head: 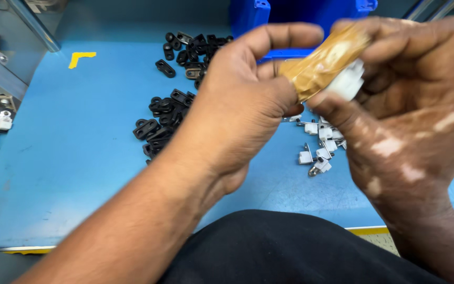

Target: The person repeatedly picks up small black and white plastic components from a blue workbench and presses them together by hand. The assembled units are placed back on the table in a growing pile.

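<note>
Nearest, above the table's [53, 173] front edge, the two hands meet in the air. The right hand [411, 110] has its fingers [337, 113] closed on a small white plastic piece [349, 81], one fingertip wrapped in tan tape. The left hand [243, 100] curls narrow beside it, touching; whether it grips I cannot tell. It looks like a fitting step, calling for careful alignment. The piece's long axis is blurred. Beyond lie white clips [319, 144], then black links [166, 118] toward the blue bin [248, 16] at the far edge.
</note>
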